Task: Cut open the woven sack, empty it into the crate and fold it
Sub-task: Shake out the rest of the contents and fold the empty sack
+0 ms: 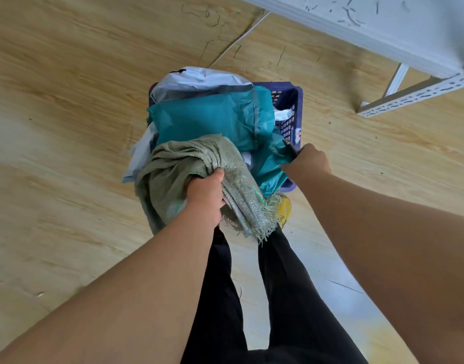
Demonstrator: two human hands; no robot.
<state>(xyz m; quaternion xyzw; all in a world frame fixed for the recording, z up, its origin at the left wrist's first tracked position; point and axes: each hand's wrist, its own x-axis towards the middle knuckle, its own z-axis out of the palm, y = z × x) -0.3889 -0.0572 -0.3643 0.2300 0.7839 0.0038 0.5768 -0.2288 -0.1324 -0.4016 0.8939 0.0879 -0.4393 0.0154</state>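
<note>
The person stands over a blue plastic crate on the wood-pattern floor, both bare arms reaching down and forward. The left arm runs straight from the lower left of the view, and the left hand is clenched around a bunched fold of the grey-green woven sack. The knuckles face up, the thumb presses along the top of the gathered cloth, and the fingers are buried underneath it. The sack hangs crumpled and limp from that fist, draped over the near left corner of the crate, its frayed cut edge trailing down toward the person's legs.

The right arm comes in from the right edge, elbow out, forearm angled toward the crate's near right corner. The right hand is closed in a fist around a dark, slim handle that pokes out past the thumb toward the crate; I cannot tell what tool it is.

The crate is heaped above its rim with soft parcels: a teal plastic mailer bag on top, a grey-white mailer bag behind it, and more pale bags at the left side. Black trousers and a yellow shoe show below the sack. A white slotted metal shelf frame stands at the upper right.
</note>
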